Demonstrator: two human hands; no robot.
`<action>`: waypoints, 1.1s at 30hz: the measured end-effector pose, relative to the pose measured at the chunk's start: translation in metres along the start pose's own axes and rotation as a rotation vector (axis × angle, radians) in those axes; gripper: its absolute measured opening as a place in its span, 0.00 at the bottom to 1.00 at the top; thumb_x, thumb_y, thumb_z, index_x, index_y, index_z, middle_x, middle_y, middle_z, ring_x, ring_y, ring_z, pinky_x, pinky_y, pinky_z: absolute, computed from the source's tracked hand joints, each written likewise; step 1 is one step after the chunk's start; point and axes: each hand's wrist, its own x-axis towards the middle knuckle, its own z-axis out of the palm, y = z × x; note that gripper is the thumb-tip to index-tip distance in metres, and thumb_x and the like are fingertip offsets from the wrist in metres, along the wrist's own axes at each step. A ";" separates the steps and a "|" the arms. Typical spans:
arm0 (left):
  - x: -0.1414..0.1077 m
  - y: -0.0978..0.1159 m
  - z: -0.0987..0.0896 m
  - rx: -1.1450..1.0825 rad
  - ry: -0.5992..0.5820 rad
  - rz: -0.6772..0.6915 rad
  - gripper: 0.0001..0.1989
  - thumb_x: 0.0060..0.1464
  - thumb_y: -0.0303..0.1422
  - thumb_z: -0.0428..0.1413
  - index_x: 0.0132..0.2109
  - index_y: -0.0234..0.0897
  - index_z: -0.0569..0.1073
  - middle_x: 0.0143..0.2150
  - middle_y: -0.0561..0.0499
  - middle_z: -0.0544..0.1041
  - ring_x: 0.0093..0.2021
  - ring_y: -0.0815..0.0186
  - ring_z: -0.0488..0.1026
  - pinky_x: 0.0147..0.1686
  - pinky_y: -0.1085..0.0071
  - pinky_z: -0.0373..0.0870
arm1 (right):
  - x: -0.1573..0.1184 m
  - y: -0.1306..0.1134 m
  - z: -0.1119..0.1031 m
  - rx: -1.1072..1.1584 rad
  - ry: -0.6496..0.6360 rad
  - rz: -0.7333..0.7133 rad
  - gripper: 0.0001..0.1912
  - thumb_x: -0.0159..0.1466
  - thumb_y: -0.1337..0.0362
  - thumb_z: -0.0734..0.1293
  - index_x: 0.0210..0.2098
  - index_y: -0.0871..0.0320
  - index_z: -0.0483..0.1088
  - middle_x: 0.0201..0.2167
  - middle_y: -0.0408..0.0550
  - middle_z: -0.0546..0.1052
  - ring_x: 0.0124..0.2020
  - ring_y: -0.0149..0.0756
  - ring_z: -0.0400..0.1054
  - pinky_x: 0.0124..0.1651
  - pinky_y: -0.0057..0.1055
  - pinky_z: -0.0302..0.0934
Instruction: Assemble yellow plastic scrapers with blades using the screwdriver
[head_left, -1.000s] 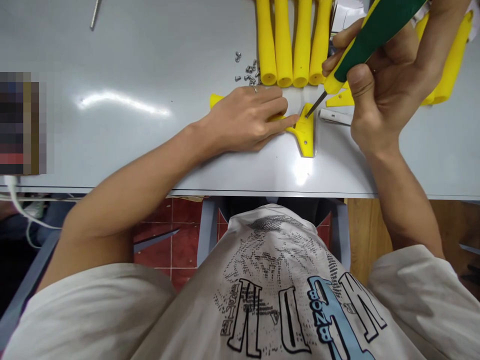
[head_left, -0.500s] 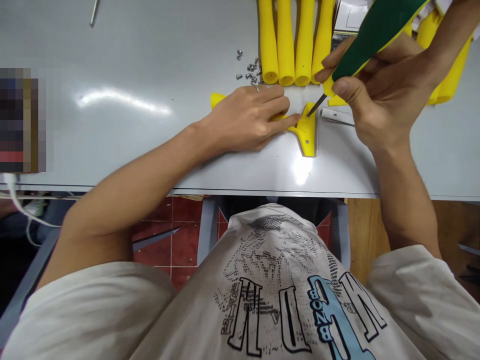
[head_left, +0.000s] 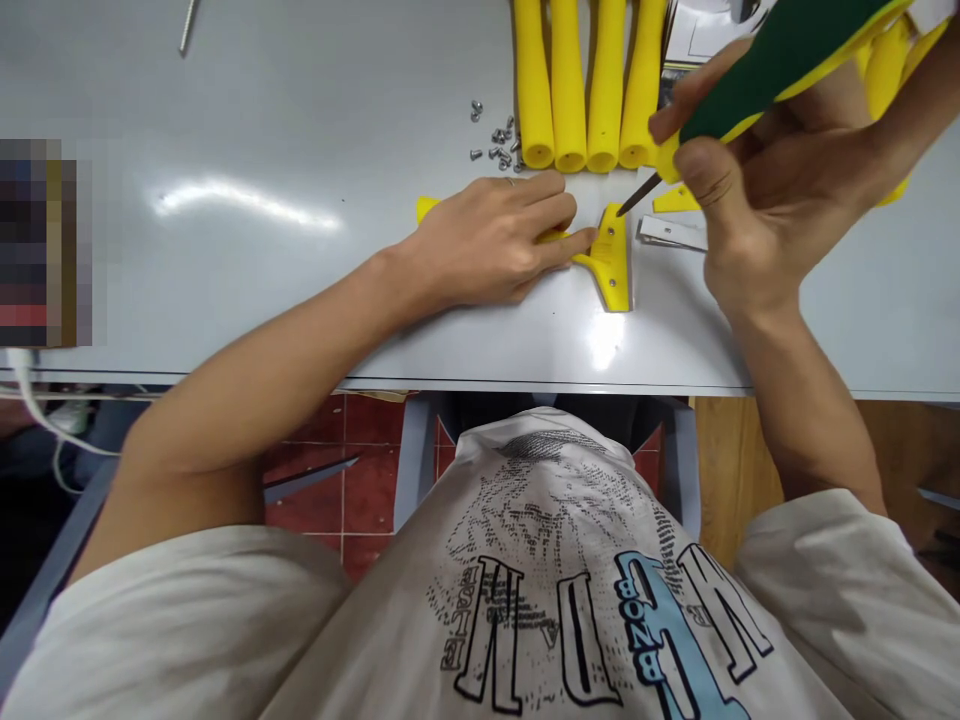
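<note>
My left hand point(head_left: 510, 240) is closed around the handle of a yellow scraper point(head_left: 616, 262), pressing it flat on the table. The scraper's wide head points right, with two screws in its face and a thin blade edge along its right side. In my right hand point(head_left: 780, 190) is a screwdriver point(head_left: 772, 75) with a green and yellow handle. Its dark tip is at the upper end of the scraper's head, above the upper screw; whether it touches is hard to tell. Behind my left hand lie several small loose screws point(head_left: 499, 137).
Several yellow handles point(head_left: 570, 90) lie side by side at the back. A white slotted strip point(head_left: 671, 234) and a small yellow piece point(head_left: 675, 199) lie right of the scraper. A long metal rod point(head_left: 187, 28) rests at the back left. The table's front edge point(head_left: 555, 384) runs close to me.
The screwdriver tip has come up off the upper screw toward the head's far end. My right hand has shifted slightly with it. The left hand keeps its hold on the scraper.
</note>
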 end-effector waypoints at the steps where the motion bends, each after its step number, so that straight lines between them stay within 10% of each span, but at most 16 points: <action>1: 0.000 0.000 0.000 -0.006 0.008 -0.004 0.22 0.84 0.34 0.47 0.73 0.45 0.77 0.46 0.41 0.81 0.50 0.48 0.84 0.36 0.56 0.81 | 0.005 0.002 0.003 -0.021 0.034 -0.205 0.39 0.71 0.40 0.80 0.70 0.23 0.55 0.56 0.30 0.78 0.58 0.38 0.85 0.58 0.44 0.86; 3: 0.000 0.000 0.000 -0.028 0.025 -0.018 0.21 0.84 0.35 0.48 0.72 0.46 0.78 0.46 0.41 0.81 0.49 0.48 0.84 0.37 0.56 0.81 | 0.012 0.013 0.003 -0.061 0.043 -0.461 0.37 0.74 0.41 0.78 0.72 0.18 0.54 0.58 0.28 0.78 0.51 0.35 0.86 0.49 0.38 0.86; 9: -0.001 0.000 0.000 -0.051 0.019 -0.039 0.20 0.84 0.37 0.50 0.72 0.49 0.79 0.47 0.42 0.82 0.50 0.49 0.83 0.39 0.55 0.81 | 0.008 0.048 -0.014 -0.105 -0.040 -0.245 0.48 0.68 0.21 0.71 0.77 0.23 0.48 0.64 0.36 0.72 0.49 0.36 0.84 0.60 0.47 0.85; 16: 0.001 0.001 -0.002 0.096 -0.052 0.015 0.22 0.85 0.36 0.45 0.72 0.43 0.78 0.48 0.39 0.83 0.48 0.48 0.82 0.35 0.57 0.76 | 0.020 0.076 -0.015 -0.038 0.080 -0.357 0.50 0.63 0.16 0.68 0.77 0.23 0.54 0.58 0.40 0.75 0.41 0.38 0.83 0.47 0.49 0.87; 22: -0.001 0.001 0.000 0.038 0.004 -0.035 0.20 0.85 0.37 0.48 0.72 0.49 0.79 0.49 0.41 0.84 0.49 0.49 0.81 0.36 0.56 0.75 | 0.014 0.062 -0.017 -0.030 0.011 -0.193 0.55 0.61 0.16 0.69 0.76 0.26 0.47 0.62 0.44 0.71 0.50 0.47 0.82 0.63 0.55 0.83; 29: 0.002 0.000 0.001 0.181 0.002 0.057 0.19 0.87 0.36 0.46 0.69 0.39 0.78 0.47 0.41 0.84 0.47 0.54 0.78 0.33 0.63 0.69 | 0.017 0.077 -0.008 -0.061 0.130 -0.264 0.67 0.58 0.09 0.62 0.85 0.24 0.34 0.56 0.46 0.74 0.42 0.45 0.79 0.56 0.54 0.85; 33: 0.002 0.001 0.000 0.153 0.000 0.026 0.20 0.87 0.37 0.45 0.69 0.42 0.79 0.48 0.41 0.83 0.48 0.52 0.80 0.33 0.62 0.71 | 0.027 0.088 -0.013 -0.001 0.081 -0.431 0.57 0.60 0.07 0.58 0.81 0.18 0.47 0.53 0.39 0.77 0.38 0.38 0.83 0.44 0.45 0.86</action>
